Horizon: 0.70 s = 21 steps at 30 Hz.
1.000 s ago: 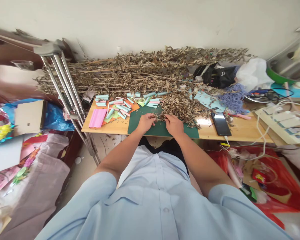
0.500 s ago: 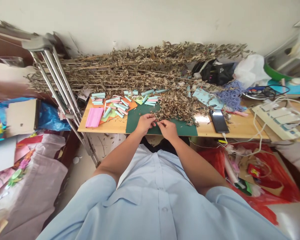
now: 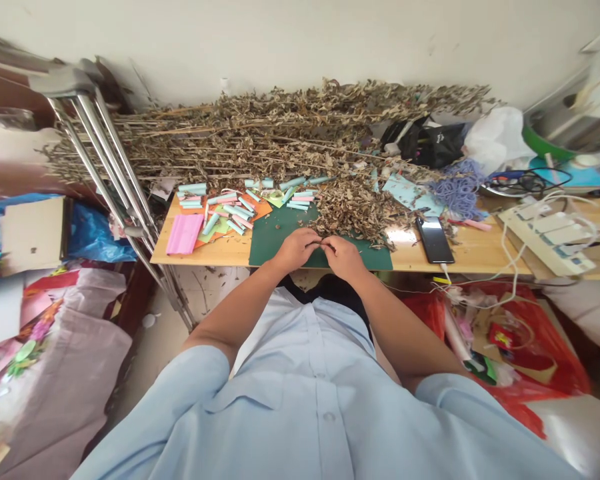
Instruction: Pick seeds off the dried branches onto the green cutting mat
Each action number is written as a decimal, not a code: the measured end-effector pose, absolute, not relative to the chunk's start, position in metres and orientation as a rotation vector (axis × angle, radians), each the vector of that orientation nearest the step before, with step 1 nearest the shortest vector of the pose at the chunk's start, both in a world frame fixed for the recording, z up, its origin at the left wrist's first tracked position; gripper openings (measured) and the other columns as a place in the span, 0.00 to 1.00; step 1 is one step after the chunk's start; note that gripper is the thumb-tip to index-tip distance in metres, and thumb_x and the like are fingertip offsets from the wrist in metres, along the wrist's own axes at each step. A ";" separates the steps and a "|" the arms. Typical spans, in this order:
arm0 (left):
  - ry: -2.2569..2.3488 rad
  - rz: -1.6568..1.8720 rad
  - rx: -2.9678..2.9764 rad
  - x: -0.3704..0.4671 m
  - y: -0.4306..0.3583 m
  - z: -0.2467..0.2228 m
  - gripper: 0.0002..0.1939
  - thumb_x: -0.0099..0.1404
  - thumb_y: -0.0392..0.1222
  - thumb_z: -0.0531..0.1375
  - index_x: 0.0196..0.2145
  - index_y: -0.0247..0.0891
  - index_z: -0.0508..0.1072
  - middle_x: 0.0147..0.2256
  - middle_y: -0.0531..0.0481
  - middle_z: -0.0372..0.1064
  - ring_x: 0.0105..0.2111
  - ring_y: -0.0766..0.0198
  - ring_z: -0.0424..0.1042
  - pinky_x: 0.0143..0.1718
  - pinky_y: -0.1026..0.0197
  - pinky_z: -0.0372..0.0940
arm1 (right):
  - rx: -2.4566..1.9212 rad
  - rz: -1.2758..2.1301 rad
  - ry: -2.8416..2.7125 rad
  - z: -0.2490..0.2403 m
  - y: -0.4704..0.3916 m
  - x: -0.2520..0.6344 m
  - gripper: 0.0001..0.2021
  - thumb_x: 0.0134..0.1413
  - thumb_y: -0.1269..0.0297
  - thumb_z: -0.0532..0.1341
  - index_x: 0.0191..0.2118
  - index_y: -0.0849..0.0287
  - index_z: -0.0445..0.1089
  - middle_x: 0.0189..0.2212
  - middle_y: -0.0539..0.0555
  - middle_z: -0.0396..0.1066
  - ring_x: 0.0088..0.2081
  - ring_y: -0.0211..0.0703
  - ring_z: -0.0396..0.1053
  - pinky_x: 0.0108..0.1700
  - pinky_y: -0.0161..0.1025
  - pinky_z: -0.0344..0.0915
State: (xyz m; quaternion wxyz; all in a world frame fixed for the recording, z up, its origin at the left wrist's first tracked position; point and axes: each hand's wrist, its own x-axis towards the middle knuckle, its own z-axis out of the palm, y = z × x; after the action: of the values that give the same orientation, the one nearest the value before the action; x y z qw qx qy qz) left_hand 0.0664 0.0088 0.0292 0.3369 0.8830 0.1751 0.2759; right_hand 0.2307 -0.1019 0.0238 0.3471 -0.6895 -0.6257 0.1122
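Observation:
My left hand and my right hand meet fingertip to fingertip over the front of a green mat. Both are closed in a pinch; whatever lies between the fingers is too small to make out. Just beyond them a heap of crumbled dry leaves covers part of the mat. Blue and pink paper rolls lie to the left, some on orange and green paper sheets. A folded pink paper rests near the table's left end.
Long bundles of dried stems run along the wall. At right are a phone on a cable, purple cord and a power strip. Metal crutches lean at the table's left end. Red bags sit below right.
My hands have come closer together, and their fingertips now touch. The right hand has turned slightly inward. The whole view has shifted a little; the things on the table stay in place.

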 end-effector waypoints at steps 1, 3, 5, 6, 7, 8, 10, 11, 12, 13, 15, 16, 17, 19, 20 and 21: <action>0.459 0.714 2.293 0.067 0.009 0.027 0.11 0.71 0.39 0.58 0.46 0.39 0.79 0.46 0.42 0.75 0.49 0.58 0.73 0.56 0.54 0.66 | -1.775 0.295 -1.609 0.023 -0.102 0.231 0.08 0.64 0.64 0.57 0.42 0.55 0.75 0.40 0.56 0.78 0.42 0.49 0.74 0.48 0.43 0.68; 0.461 0.702 2.303 0.067 0.010 0.024 0.10 0.71 0.40 0.59 0.46 0.38 0.79 0.44 0.43 0.75 0.47 0.59 0.73 0.53 0.56 0.67 | -1.757 0.310 -1.593 0.023 -0.102 0.231 0.09 0.65 0.64 0.57 0.42 0.55 0.75 0.40 0.57 0.78 0.42 0.49 0.74 0.48 0.43 0.69; 0.468 0.688 2.346 0.067 0.009 0.021 0.11 0.71 0.42 0.58 0.45 0.38 0.78 0.44 0.43 0.74 0.47 0.58 0.72 0.52 0.57 0.67 | -1.751 0.324 -1.586 0.022 -0.101 0.231 0.09 0.65 0.63 0.57 0.42 0.55 0.75 0.40 0.57 0.78 0.42 0.48 0.74 0.48 0.44 0.69; 0.473 0.672 2.377 0.067 0.009 0.021 0.11 0.72 0.43 0.57 0.44 0.37 0.78 0.44 0.43 0.74 0.47 0.58 0.72 0.52 0.58 0.67 | -1.750 0.328 -1.583 0.022 -0.101 0.231 0.09 0.65 0.63 0.57 0.42 0.55 0.75 0.40 0.57 0.78 0.42 0.48 0.74 0.48 0.44 0.69; 0.480 0.647 2.416 0.067 0.008 0.020 0.12 0.73 0.43 0.56 0.43 0.37 0.78 0.43 0.43 0.74 0.46 0.58 0.72 0.51 0.58 0.66 | -1.750 0.332 -1.584 0.022 -0.101 0.232 0.09 0.64 0.64 0.57 0.42 0.55 0.75 0.39 0.56 0.78 0.42 0.48 0.74 0.48 0.44 0.69; 0.490 0.615 2.461 0.067 0.007 0.019 0.13 0.74 0.43 0.54 0.43 0.37 0.78 0.42 0.43 0.73 0.46 0.58 0.71 0.51 0.57 0.66 | -1.753 0.335 -1.585 0.021 -0.101 0.232 0.09 0.64 0.64 0.57 0.41 0.55 0.75 0.39 0.56 0.78 0.42 0.48 0.74 0.48 0.44 0.69; 0.507 0.546 2.563 0.068 0.006 0.017 0.14 0.75 0.42 0.52 0.43 0.37 0.77 0.41 0.42 0.73 0.45 0.57 0.71 0.50 0.57 0.66 | -1.768 0.335 -1.588 0.019 -0.101 0.234 0.08 0.64 0.63 0.57 0.41 0.55 0.75 0.39 0.56 0.78 0.41 0.49 0.74 0.47 0.44 0.69; 0.514 0.516 2.615 0.069 0.005 0.017 0.14 0.75 0.41 0.51 0.43 0.36 0.77 0.40 0.42 0.72 0.44 0.56 0.71 0.49 0.56 0.66 | -1.777 0.334 -1.593 0.018 -0.102 0.234 0.08 0.64 0.63 0.57 0.41 0.55 0.75 0.38 0.56 0.77 0.41 0.49 0.73 0.47 0.44 0.69; 0.518 0.493 2.663 0.069 0.004 0.016 0.15 0.75 0.41 0.51 0.42 0.36 0.76 0.39 0.42 0.72 0.43 0.56 0.70 0.49 0.56 0.66 | -1.788 0.333 -1.598 0.017 -0.102 0.235 0.08 0.64 0.63 0.57 0.40 0.54 0.74 0.38 0.56 0.77 0.41 0.49 0.73 0.47 0.43 0.68; 0.521 0.477 2.704 0.070 0.003 0.015 0.15 0.75 0.41 0.50 0.41 0.36 0.76 0.38 0.42 0.71 0.42 0.55 0.70 0.48 0.56 0.65 | -1.800 0.333 -1.604 0.017 -0.103 0.235 0.08 0.64 0.64 0.57 0.40 0.54 0.74 0.37 0.56 0.77 0.41 0.49 0.73 0.46 0.43 0.68; 0.526 0.460 2.762 0.071 0.001 0.015 0.15 0.74 0.40 0.50 0.41 0.35 0.75 0.37 0.41 0.70 0.41 0.55 0.69 0.47 0.55 0.65 | -1.825 0.335 -1.612 0.017 -0.104 0.234 0.08 0.64 0.65 0.56 0.39 0.55 0.73 0.36 0.56 0.76 0.40 0.49 0.73 0.45 0.43 0.67; 0.526 0.456 2.780 0.072 0.000 0.014 0.14 0.74 0.39 0.49 0.40 0.36 0.75 0.37 0.41 0.70 0.40 0.55 0.69 0.47 0.55 0.65 | -1.837 0.336 -1.613 0.017 -0.105 0.233 0.08 0.63 0.65 0.56 0.39 0.55 0.72 0.36 0.57 0.76 0.40 0.50 0.72 0.44 0.43 0.67; 0.523 0.452 2.792 0.072 -0.001 0.014 0.14 0.74 0.39 0.49 0.40 0.36 0.75 0.37 0.42 0.70 0.40 0.55 0.69 0.46 0.55 0.64 | -1.848 0.336 -1.612 0.017 -0.106 0.232 0.07 0.63 0.66 0.55 0.38 0.55 0.71 0.36 0.57 0.76 0.39 0.50 0.72 0.44 0.43 0.67; 0.515 0.447 2.801 0.072 -0.002 0.014 0.14 0.74 0.38 0.50 0.40 0.36 0.75 0.37 0.42 0.70 0.40 0.54 0.69 0.46 0.54 0.64 | -1.859 0.336 -1.607 0.019 -0.107 0.230 0.07 0.63 0.66 0.54 0.38 0.55 0.70 0.36 0.58 0.76 0.39 0.50 0.72 0.44 0.43 0.66; 0.513 0.445 2.799 0.072 -0.002 0.014 0.13 0.73 0.38 0.50 0.40 0.36 0.75 0.37 0.42 0.69 0.40 0.54 0.69 0.46 0.54 0.64 | -1.861 0.336 -1.598 0.019 -0.107 0.230 0.07 0.63 0.66 0.54 0.38 0.55 0.70 0.36 0.58 0.75 0.39 0.50 0.72 0.44 0.43 0.66; 0.516 0.446 2.791 0.072 -0.002 0.013 0.13 0.73 0.37 0.50 0.40 0.36 0.75 0.37 0.42 0.70 0.40 0.54 0.69 0.46 0.54 0.65 | -1.865 0.336 -1.578 0.019 -0.107 0.231 0.07 0.63 0.66 0.54 0.37 0.55 0.69 0.36 0.58 0.75 0.39 0.50 0.72 0.44 0.43 0.66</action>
State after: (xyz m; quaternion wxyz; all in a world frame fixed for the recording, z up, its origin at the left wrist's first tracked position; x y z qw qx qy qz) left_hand 0.0719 -0.0017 0.0133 0.1336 0.9627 0.1780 0.1539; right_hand 0.2306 -0.1072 0.0194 0.3316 -0.7135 -0.6037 0.1287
